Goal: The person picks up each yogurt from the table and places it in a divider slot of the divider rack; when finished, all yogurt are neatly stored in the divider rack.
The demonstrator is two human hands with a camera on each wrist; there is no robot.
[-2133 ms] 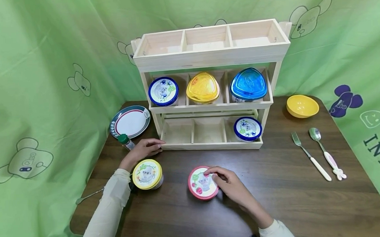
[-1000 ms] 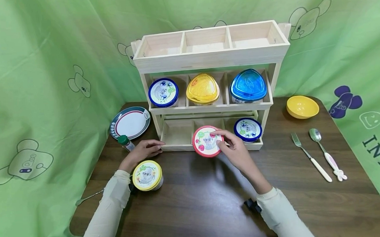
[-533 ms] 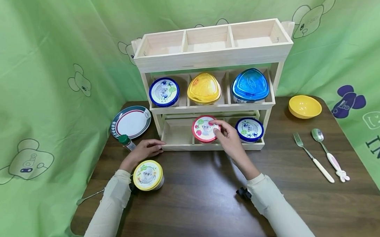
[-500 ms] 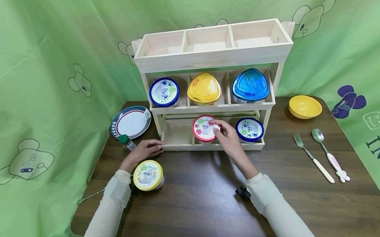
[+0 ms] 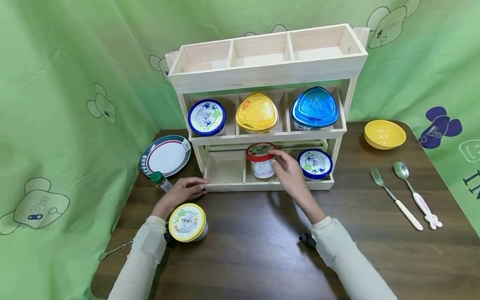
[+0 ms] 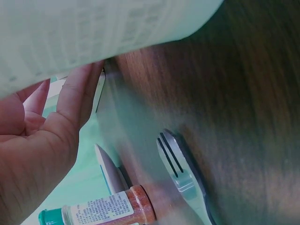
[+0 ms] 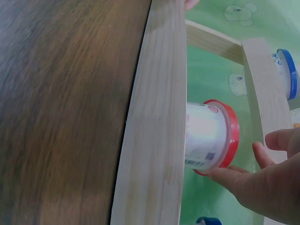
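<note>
My right hand (image 5: 290, 177) is at the tub with a red lid (image 5: 263, 169), which leans back in the middle compartment of the bottom shelf. In the right wrist view one fingertip meets the lid's lower edge, while other fingers stand apart from the red lid (image 7: 230, 136). My left hand (image 5: 183, 194) lies flat-fingered at the front left corner of the wooden rack (image 5: 269, 74). Close by that wrist stands a tub with a yellow lid (image 5: 187, 221); a pale printed wall (image 6: 103, 37) fills the top of the left wrist view.
A blue-lidded tub (image 5: 315, 163) sits right of the red one. Above are another blue-lidded tub (image 5: 207, 117), a yellow tub (image 5: 256, 112) and a blue tub (image 5: 315, 106). Left: plate (image 5: 166, 154), seasoning bottle (image 5: 160, 180), fork (image 6: 185, 183). Right: bowl (image 5: 384, 135), fork (image 5: 398, 206), spoon (image 5: 418, 196).
My right hand has carried the red-lidded tub from the table into the bottom middle compartment. The tub now tips backward and the fingers have loosened from it. The left hand stays put.
</note>
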